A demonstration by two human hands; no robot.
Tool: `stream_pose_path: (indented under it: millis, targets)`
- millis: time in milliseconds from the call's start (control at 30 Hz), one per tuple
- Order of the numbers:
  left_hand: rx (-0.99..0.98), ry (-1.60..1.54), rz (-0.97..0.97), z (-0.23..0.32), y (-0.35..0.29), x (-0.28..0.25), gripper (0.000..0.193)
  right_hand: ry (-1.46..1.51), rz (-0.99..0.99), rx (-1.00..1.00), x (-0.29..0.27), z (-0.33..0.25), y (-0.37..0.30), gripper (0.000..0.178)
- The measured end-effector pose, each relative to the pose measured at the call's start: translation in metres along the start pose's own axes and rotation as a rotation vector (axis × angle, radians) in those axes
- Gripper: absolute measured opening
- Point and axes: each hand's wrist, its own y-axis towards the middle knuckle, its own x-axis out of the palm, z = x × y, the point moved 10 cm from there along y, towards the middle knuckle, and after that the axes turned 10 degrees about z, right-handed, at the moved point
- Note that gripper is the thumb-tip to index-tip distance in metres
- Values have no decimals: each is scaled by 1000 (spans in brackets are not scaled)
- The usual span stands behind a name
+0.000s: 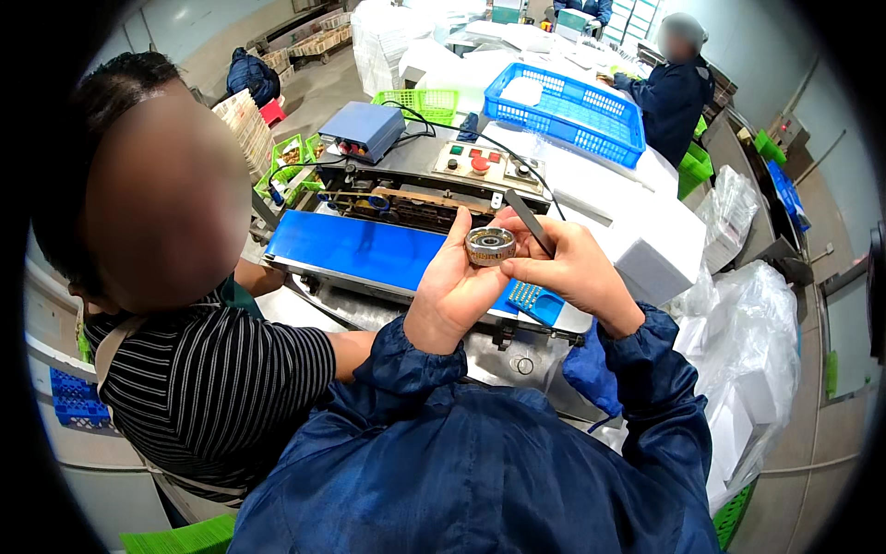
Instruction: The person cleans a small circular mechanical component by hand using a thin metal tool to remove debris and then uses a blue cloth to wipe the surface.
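My left hand (445,294) is turned palm up and holds a round metal wheel (490,246) with small markings around its rim and a dark hub inside. Its thumb and fingers border the wheel. From the right, my right hand (583,275) grips dark flat tweezers (530,222), their upper end pointing up and to the left. The fingertips of that hand also meet the wheel's right side. Below my hands, a small blue tray (537,303) with rows of tiny metal pieces sits at the right end of a blue conveyor belt (355,251).
Behind the belt stands a machine with a control panel (484,164) and a blue-grey box (362,129). A co-worker in a striped shirt (221,388) is close at my left. White foam boxes (660,254) and a blue crate (565,111) lie beyond; plastic-wrapped foam (738,369) stands right.
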Motion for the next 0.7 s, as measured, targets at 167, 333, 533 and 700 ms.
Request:
stream_pose_path:
  millis: [167,333,533,700]
  targets:
    - [-58,-50,-89,2,-1,-1,58,8,-17,29,2,-3,1,38]
    - [52,9,-29,5,4,-5,57,-21,-16,30,2,-3,2,33]
    - [108,72,2,6,6,-6,58,-40,24,14,-1,-1,4,31]
    - [77,24,-19,6,5,-5,58,-29,14,18,0,0,5,31]
